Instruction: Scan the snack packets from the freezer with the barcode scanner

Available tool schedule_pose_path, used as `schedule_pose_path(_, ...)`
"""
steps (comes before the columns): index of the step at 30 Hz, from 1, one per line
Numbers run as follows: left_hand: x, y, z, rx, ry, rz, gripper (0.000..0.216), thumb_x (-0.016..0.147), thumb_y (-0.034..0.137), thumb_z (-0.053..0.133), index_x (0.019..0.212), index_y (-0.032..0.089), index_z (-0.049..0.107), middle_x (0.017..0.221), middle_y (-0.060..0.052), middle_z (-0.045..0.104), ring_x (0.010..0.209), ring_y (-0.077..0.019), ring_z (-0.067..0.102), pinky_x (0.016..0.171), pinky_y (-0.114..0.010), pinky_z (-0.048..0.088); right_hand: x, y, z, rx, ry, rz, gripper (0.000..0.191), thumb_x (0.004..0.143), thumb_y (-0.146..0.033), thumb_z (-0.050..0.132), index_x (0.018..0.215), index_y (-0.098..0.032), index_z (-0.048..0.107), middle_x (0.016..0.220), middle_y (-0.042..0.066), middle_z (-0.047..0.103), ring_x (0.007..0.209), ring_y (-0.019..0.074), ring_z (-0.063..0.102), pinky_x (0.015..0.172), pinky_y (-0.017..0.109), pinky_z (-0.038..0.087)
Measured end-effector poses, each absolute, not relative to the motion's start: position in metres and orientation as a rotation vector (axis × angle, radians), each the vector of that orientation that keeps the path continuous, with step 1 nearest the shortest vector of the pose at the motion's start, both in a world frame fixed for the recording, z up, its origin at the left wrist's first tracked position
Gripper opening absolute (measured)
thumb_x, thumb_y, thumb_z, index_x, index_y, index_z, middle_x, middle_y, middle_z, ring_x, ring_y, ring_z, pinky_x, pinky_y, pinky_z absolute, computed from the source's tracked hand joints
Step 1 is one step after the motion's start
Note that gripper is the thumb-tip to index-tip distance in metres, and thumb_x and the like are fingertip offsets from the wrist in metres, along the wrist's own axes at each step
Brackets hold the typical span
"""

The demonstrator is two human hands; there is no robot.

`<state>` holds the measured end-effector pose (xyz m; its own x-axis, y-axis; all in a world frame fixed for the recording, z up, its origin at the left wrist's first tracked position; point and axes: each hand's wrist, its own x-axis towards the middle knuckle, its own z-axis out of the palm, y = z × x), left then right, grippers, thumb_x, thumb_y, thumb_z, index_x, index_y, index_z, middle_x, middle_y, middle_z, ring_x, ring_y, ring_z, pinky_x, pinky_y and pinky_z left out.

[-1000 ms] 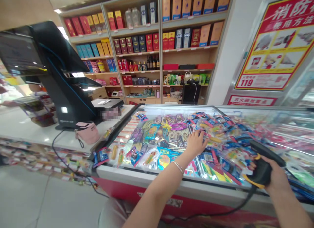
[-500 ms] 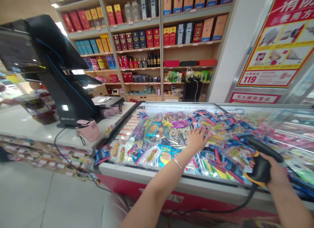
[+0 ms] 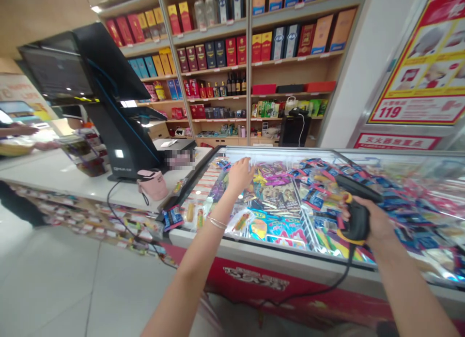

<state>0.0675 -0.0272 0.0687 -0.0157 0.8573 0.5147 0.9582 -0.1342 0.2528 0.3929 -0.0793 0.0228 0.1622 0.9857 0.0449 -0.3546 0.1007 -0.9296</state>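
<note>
My right hand [image 3: 374,224] is closed around the grip of a black and yellow barcode scanner [image 3: 354,208], held over the glass lid of a chest freezer [image 3: 290,257] full of colourful ice-cream packets [image 3: 279,196]. Its black cable [image 3: 319,288] hangs down the red front of the freezer. My left hand [image 3: 240,175], with a thin bracelet on the wrist, reaches over the left part of the lid. Its fingers are spread and lie on or just above the glass, with nothing in them.
Left of the freezer, a white counter [image 3: 54,175] carries a black till with screen [image 3: 105,99] and a pink cap [image 3: 152,184]. Shelves of boxed bottles [image 3: 232,51] fill the back wall. A red fire-safety poster [image 3: 425,75] hangs at right. Another person's hands [image 3: 32,138] show at far left.
My left hand has moved from the middle of the lid to its far left part. The scanner hand has risen a little and the view has shifted.
</note>
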Motion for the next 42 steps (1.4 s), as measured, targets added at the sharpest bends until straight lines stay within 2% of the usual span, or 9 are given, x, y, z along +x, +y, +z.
schedule_pose_path(3,0.022,-0.035,0.063,-1.913,-2.067,-0.814,0.036,0.09,0.029,0.041,0.122,0.018,0.052,0.119,-0.01,0.061,0.11,-0.0227,0.056,0.093,-0.033,0.041,0.351,-0.074,0.024,-0.875,-0.881,1.41,0.024,0.057,-0.032,0.071,0.072,-0.017,0.061,0.061,0.002,0.057,0.041,0.0098,0.048,0.033,0.021,0.039)
schedule_pose_path(8,-0.038,-0.058,0.039,-1.64,-2.288,-0.725,0.036,0.09,0.032,0.037,0.118,0.018,0.054,0.114,-0.012,0.061,0.105,-0.0252,0.057,0.086,-0.035,0.044,0.295,-0.07,0.011,-0.806,-1.05,1.54,0.024,0.061,-0.034,0.071,0.073,-0.017,0.059,0.062,0.0,0.06,0.04,0.0085,0.048,0.035,0.02,0.04)
schedule_pose_path(14,-0.077,-0.088,-0.005,-1.228,-2.494,-0.53,0.039,0.088,0.035,0.037,0.11,0.009,0.056,0.109,-0.019,0.06,0.103,-0.0312,0.055,0.077,-0.037,0.046,0.255,-0.074,-0.006,-0.827,-1.161,1.751,0.021,0.066,-0.034,0.067,0.075,-0.016,0.06,0.063,0.001,0.061,0.041,0.0088,0.048,0.037,0.021,0.041)
schedule_pose_path(17,-0.083,-0.096,-0.026,-1.1,-2.527,-0.465,0.041,0.088,0.038,0.037,0.104,0.006,0.056,0.108,-0.022,0.058,0.101,-0.0322,0.055,0.074,-0.037,0.047,0.239,-0.07,-0.01,-0.843,-1.205,1.869,0.02,0.067,-0.035,0.065,0.073,-0.016,0.059,0.055,0.001,0.057,0.04,0.0094,0.047,0.037,0.021,0.04)
schedule_pose_path(23,-0.082,-0.095,-0.045,-1.154,-2.55,-0.412,0.041,0.089,0.037,0.036,0.101,0.004,0.056,0.098,-0.021,0.06,0.096,-0.0307,0.059,0.072,-0.036,0.047,0.207,-0.057,-0.016,-0.834,-1.295,2.062,0.02,0.071,-0.035,0.059,0.071,-0.015,0.06,0.046,0.0,0.053,0.038,0.0099,0.046,0.038,0.021,0.04)
schedule_pose_path(28,-0.083,-0.09,-0.05,-1.217,-2.532,-0.401,0.04,0.09,0.037,0.033,0.101,0.006,0.057,0.097,-0.019,0.063,0.094,-0.0304,0.06,0.072,-0.036,0.047,0.193,-0.054,-0.03,-0.789,-1.277,2.174,0.022,0.07,-0.035,0.061,0.072,-0.013,0.061,0.061,0.003,0.06,0.041,0.0074,0.048,0.04,0.019,0.041)
schedule_pose_path(35,-0.079,-0.089,-0.051,-1.304,-2.511,-0.356,0.044,0.092,0.04,0.03,0.104,0.006,0.056,0.098,-0.018,0.062,0.092,-0.0284,0.062,0.073,-0.034,0.047,0.195,-0.06,-0.042,-0.752,-1.324,2.148,0.025,0.071,-0.038,0.063,0.075,-0.013,0.062,0.066,0.002,0.062,0.043,0.0082,0.05,0.042,0.021,0.042)
schedule_pose_path(39,-0.073,-0.084,-0.046,-1.372,-2.48,-0.416,0.05,0.094,0.043,0.024,0.106,0.005,0.054,0.102,-0.019,0.061,0.088,-0.0274,0.064,0.069,-0.032,0.047,0.196,-0.063,-0.038,-0.769,-1.331,2.131,0.023,0.072,-0.037,0.063,0.075,-0.014,0.062,0.061,0.002,0.06,0.043,0.0088,0.051,0.042,0.02,0.041)
schedule_pose_path(42,-0.072,-0.077,-0.041,-1.449,-2.493,-0.491,0.049,0.093,0.045,0.027,0.107,0.005,0.053,0.106,-0.021,0.061,0.094,-0.0277,0.063,0.072,-0.03,0.046,0.196,-0.064,-0.035,-0.775,-1.331,2.138,0.023,0.073,-0.037,0.062,0.074,-0.014,0.061,0.056,0.001,0.058,0.043,0.0096,0.05,0.042,0.021,0.04)
